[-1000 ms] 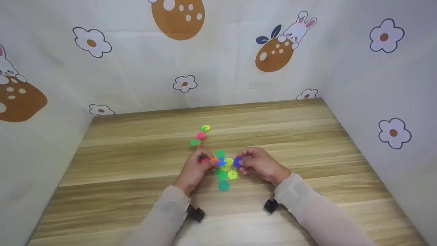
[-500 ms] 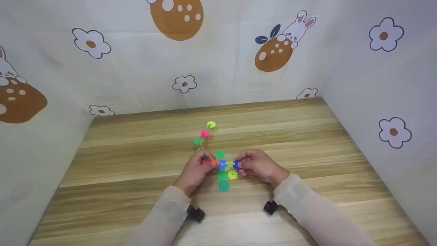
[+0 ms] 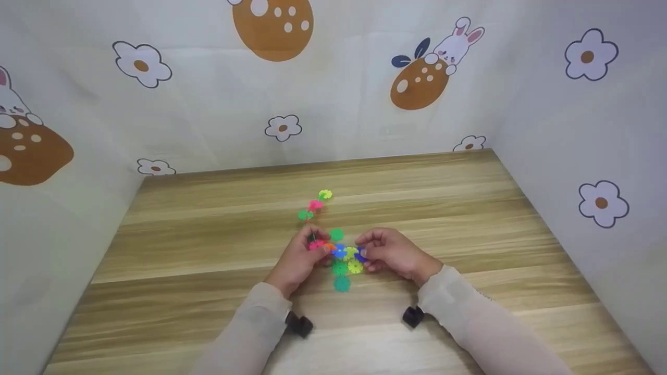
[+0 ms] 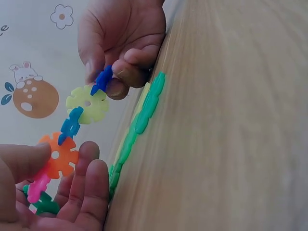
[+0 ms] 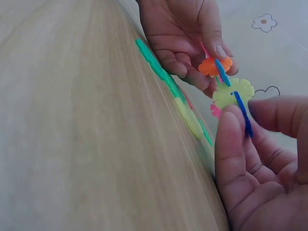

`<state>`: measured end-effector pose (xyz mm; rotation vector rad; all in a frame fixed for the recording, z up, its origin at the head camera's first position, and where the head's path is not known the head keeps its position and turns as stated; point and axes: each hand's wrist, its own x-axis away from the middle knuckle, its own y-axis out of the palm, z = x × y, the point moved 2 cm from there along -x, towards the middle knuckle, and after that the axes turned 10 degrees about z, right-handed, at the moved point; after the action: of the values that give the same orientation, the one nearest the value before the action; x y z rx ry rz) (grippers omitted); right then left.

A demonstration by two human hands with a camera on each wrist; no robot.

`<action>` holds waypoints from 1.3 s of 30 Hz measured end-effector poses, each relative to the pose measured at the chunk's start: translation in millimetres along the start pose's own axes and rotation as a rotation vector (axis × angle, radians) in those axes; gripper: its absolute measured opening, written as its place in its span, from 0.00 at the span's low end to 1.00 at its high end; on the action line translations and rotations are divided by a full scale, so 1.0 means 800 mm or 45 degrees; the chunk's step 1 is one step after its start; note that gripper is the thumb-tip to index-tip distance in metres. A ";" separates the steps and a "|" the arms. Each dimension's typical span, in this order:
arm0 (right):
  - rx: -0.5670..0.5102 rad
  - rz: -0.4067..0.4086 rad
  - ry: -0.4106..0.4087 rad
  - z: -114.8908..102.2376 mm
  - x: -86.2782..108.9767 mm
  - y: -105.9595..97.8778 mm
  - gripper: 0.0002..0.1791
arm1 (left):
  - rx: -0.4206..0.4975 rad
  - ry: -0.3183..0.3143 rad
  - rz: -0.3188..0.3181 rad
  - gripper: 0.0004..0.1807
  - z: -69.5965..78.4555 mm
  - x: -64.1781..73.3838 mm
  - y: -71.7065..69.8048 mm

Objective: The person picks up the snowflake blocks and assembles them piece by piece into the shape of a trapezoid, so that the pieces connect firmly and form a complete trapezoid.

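Note:
A chain of flower-shaped plastic snowflake discs runs between the two hands above the table. My left hand [image 3: 302,255] pinches it at the orange disc [image 4: 62,156], with a pink disc [image 4: 38,186] just behind. Beyond the orange one come a light blue disc [image 4: 70,126] and a pale yellow disc [image 5: 240,91]. My right hand [image 3: 397,253] pinches a dark blue disc [image 5: 244,115] between thumb and index finger, edge-on at the yellow disc's rim. Past the left hand, the chain's far part rises to a pink disc [image 3: 315,205] and a yellow disc [image 3: 325,194].
Loose discs lie flat under and near the hands: a green disc [image 3: 336,235], another green disc [image 3: 342,284] and a yellow disc [image 3: 356,266] among them. The wood-grain table [image 3: 208,234] meets patterned cloth walls [image 3: 333,78] behind and at both sides.
The chain's far end has swung to the right. The right hand has come slightly left and down, and the dark blue disc has turned from face-on to a narrower view, closer to the yellow disc.

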<state>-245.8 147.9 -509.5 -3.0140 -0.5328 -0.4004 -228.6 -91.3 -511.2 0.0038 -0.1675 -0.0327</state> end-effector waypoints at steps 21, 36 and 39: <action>0.772 -0.036 -0.199 -0.010 0.018 0.015 0.09 | 0.207 -0.076 0.113 0.15 -0.001 -0.002 -0.005; 0.454 -0.069 -0.093 -0.005 0.012 0.006 0.10 | 0.158 -0.061 0.094 0.16 -0.002 -0.003 -0.005; 0.304 -0.052 -0.079 -0.003 0.008 0.004 0.09 | 0.160 -0.058 0.073 0.16 -0.003 -0.003 -0.005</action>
<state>-239.5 147.1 -505.7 -2.7972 -0.6005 -0.2273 -230.6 -94.9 -513.7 0.1238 -0.2152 0.0354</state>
